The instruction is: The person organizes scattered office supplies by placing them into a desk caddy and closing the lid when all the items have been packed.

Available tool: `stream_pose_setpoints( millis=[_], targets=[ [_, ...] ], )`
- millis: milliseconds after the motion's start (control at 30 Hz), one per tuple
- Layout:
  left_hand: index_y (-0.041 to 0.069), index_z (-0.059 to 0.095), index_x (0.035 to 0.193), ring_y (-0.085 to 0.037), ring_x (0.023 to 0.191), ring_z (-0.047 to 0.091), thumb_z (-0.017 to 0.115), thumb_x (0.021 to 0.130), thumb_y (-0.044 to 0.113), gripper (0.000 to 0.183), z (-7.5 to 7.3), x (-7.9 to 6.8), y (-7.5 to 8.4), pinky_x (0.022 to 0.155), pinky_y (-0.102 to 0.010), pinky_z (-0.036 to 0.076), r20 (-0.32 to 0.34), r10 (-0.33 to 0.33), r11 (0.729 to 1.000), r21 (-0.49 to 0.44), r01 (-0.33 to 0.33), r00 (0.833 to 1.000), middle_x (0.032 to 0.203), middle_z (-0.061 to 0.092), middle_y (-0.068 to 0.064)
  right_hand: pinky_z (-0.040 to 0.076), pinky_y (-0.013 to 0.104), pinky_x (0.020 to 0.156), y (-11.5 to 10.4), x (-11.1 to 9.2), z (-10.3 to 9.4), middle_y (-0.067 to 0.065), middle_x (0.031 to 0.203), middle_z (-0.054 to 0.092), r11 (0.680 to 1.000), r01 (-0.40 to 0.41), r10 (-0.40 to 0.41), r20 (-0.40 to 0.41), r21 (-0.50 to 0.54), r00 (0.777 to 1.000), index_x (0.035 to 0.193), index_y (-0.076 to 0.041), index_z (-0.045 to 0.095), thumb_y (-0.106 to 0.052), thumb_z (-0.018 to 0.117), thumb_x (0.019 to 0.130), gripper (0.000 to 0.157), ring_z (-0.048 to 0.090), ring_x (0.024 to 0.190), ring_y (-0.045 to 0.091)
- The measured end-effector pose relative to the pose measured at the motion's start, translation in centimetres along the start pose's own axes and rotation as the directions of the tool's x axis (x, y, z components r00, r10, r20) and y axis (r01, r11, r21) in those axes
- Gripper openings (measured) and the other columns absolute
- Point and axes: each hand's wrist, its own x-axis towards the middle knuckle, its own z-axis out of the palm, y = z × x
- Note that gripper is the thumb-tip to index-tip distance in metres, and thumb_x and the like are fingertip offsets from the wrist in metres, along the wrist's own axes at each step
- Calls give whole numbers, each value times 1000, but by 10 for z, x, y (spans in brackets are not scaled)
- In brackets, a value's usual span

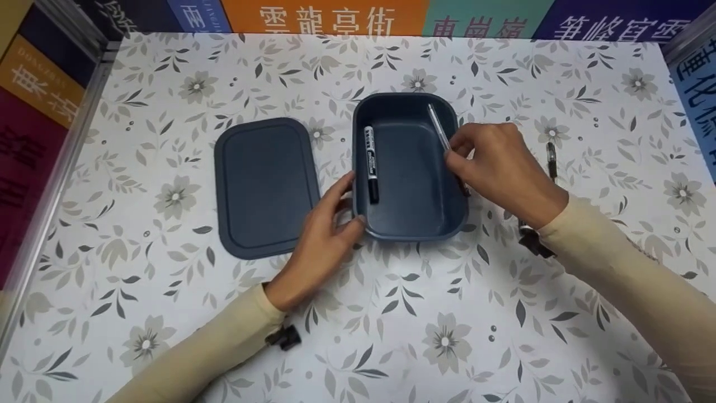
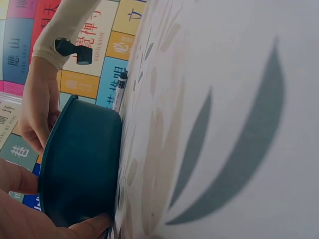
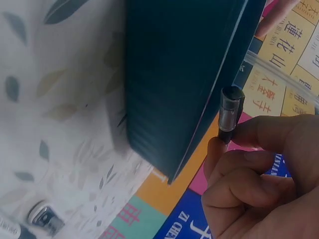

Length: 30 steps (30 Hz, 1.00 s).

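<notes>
My right hand pinches a clear pen with a black cap at the right rim of a dark blue box. The pen slants over the box's inside, and its capped end sticks out past the right wall. Inside the box, a black-and-white marker lies along the left wall. My left hand rests against the box's left side, thumb near the front corner and fingers along the wall. In the left wrist view, fingers touch the box wall low down.
A matching dark blue lid lies flat left of the box. Right of it, a black-ended pen lies on the flower-patterned table, partly behind my right wrist. Printed panels border the table's back and sides.
</notes>
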Motion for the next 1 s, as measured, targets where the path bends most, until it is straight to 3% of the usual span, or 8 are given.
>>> stream_pose_setpoints(
  millis=[367,667,1000],
  targets=[
    [6,34,172,-32,143,60,60,101,-3,77,0,-2,0,105,-36,62,7,-4,1000,-26,4,1000,165,47,-18,58,41,70,-10,15,19,12,87,82,999,-33,31,91,12,995,101,3,81,-7,66,95,19,76,84,28],
    [8,35,172,-30,144,60,62,101,-2,77,0,-1,0,107,-35,61,-2,-4,1000,9,4,1000,167,47,-16,65,45,72,-12,26,29,17,93,82,998,-39,33,131,47,991,107,6,83,-6,67,95,23,79,83,29],
    [8,36,172,-27,144,60,61,102,2,75,-2,0,1,115,-38,54,5,16,997,69,-16,1000,167,48,-14,60,33,63,-17,35,34,15,89,81,1000,-18,14,161,22,987,103,4,84,-5,67,94,21,75,77,26]
  ],
)
